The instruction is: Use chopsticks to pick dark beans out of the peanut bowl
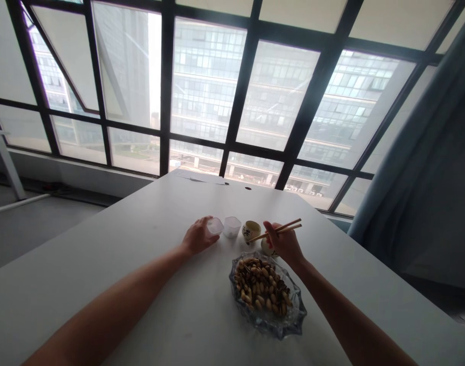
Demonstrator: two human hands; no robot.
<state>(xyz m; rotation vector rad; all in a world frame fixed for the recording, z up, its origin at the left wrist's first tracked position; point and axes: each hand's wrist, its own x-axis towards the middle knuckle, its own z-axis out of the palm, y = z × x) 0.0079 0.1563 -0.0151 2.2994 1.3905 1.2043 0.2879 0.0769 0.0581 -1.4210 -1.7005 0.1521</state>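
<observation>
My left hand [199, 236] curls its thumb and fingers around a small clear plastic cup [216, 226] standing on the table. A second clear cup [231, 227] is just to the right of it. In my right hand [284, 241] is a pair of wooden chopsticks [289, 226], their tips pointing left, near the front of a ceramic cup [251, 231] with dark characters. A small dark speck shows at the tips; I cannot tell what it is. Another ceramic cup [266, 248] is partly hidden behind my right hand. Nearer me, a scalloped glass bowl [270, 325] holds peanuts and dark seeds [261, 284].
All of this stands on a white table [171, 310]. Sheets of paper [202, 177] lie at its far edge, near two dark round spots. Beyond are large black-framed windows [228, 147]. A blue-grey curtain [415, 168] hangs at the right, and a white metal frame [9, 168] stands left.
</observation>
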